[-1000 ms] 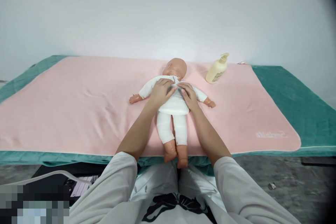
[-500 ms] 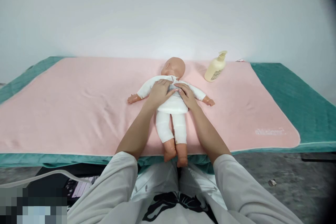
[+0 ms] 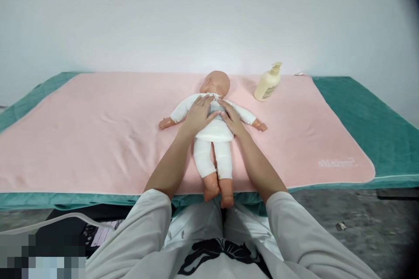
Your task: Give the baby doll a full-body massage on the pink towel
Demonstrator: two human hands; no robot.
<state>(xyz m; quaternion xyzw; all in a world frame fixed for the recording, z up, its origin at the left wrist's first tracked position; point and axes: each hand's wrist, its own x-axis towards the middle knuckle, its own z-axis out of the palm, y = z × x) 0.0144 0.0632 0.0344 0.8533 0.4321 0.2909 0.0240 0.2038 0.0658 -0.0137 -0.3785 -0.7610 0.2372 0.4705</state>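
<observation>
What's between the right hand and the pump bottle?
The head view shows the doll's white-sleeved arm there, then a stretch of pink mat.

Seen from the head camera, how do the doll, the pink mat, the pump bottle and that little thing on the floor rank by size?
Largest to smallest, as they look there:
1. pink mat
2. doll
3. pump bottle
4. little thing on the floor

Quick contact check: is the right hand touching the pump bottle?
Apart. The head view shows it: the right hand lies on the doll, and pink mat shows between that hand and the pump bottle.
</observation>
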